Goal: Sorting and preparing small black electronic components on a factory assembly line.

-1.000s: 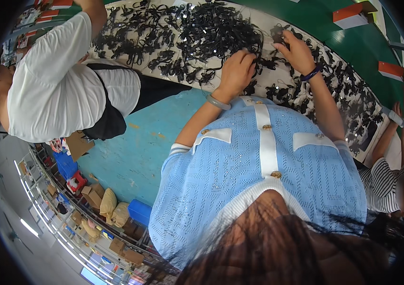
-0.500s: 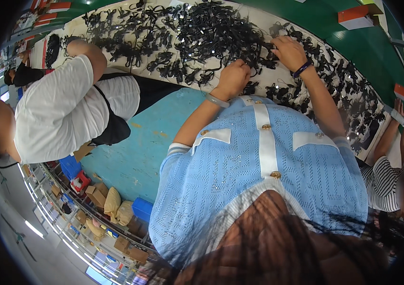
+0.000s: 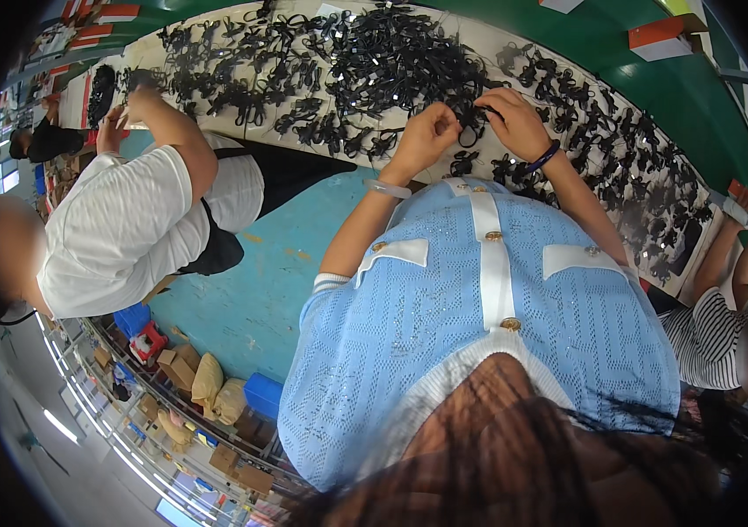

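Note:
Black bundled cables (image 3: 400, 66) with small metal plugs lie heaped on the pale worktable before me. At the near side of this heap, my left hand (image 3: 427, 139) has its thumb and fingers bent together in a pinch; what is in it is too small to make out. My right hand (image 3: 517, 125), a little to the right, has its fingers curled round a black cable (image 3: 472, 134), which loops down between the two hands. A single cable bundle (image 3: 462, 162) lies on the table just below them.
A person in a white shirt (image 3: 119, 228) stands close on my left. Another in stripes (image 3: 708, 338) is at the far right. More cable bundles (image 3: 607, 145) spread along the table to the right. An orange-and-white box (image 3: 662, 42) sits on the green surface beyond.
My right hand has drawn back from the heap toward my left hand, bringing a cable with it. My left hand has turned and lifted slightly. The person on the left has raised their hands.

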Motion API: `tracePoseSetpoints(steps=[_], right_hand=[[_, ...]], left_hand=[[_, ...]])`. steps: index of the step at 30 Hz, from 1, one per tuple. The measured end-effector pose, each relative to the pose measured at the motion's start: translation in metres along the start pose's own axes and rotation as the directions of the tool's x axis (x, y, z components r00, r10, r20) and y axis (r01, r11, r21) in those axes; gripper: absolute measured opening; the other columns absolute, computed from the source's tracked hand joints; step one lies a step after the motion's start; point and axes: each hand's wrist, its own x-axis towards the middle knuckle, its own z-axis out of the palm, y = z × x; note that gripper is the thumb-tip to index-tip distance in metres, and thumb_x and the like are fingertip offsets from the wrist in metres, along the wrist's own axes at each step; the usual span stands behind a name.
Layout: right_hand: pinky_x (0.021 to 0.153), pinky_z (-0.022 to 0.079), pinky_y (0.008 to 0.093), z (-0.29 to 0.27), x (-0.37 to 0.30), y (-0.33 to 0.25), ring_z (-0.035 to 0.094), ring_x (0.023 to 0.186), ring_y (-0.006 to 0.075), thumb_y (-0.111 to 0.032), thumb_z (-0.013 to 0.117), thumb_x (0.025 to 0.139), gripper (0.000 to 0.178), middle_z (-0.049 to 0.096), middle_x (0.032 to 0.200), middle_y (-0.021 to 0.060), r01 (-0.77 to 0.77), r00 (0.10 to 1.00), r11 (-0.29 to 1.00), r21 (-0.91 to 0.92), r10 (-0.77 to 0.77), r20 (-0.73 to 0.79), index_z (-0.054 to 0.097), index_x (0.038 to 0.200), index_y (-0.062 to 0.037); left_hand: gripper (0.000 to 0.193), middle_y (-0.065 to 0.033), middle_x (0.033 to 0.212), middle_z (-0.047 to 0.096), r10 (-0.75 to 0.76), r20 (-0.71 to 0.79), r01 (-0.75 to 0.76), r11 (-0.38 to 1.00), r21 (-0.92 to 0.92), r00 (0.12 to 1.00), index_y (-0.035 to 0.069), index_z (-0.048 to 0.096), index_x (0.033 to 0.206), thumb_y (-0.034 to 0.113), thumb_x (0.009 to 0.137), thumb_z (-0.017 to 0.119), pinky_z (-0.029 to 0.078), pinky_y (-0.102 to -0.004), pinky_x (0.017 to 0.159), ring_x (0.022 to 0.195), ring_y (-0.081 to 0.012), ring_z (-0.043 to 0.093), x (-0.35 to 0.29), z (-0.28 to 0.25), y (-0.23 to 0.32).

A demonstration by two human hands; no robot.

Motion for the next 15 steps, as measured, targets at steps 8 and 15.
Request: tracePoseSetpoints(steps=[8, 15], right_hand=[[0.085, 0.044, 0.036, 0.005, -0.009, -0.005, 0.054, 0.098, 0.0299, -0.003, 0.054, 0.081, 0.018, 0.058, 0.101, 0.0111, -0.004, 0.999, 0.999, 0.035, 0.003, 0.034, 0.06, 0.099, -0.0047], [0.082, 0.044, 0.0364, 0.003, -0.018, -0.001, 0.054, 0.095, 0.029, -0.002, 0.055, 0.08, 0.017, 0.057, 0.097, 0.0101, -0.032, 0.999, 0.998, 0.062, 0.031, 0.013, 0.06, 0.096, -0.0057]], left_hand=[[0.011, -0.0053, 0.093, 0.056, 0.325, 0.138, -0.321, 0.618, 0.718, 0.936, 0.011, 0.063, 0.083, 0.013, 0.077, 0.055, 0.049, -0.0356, 0.07, 0.087, -0.0258, 0.058, -0.003, 0.012, -0.018], [0.013, -0.0053, 0.088, 0.053, 0.398, -0.033, -0.331, 0.803, 0.496, 0.917, 0.011, 0.061, 0.087, 0.015, 0.077, 0.055, 0.049, -0.0364, 0.067, 0.085, -0.0248, 0.057, -0.001, 0.005, 0.001]])
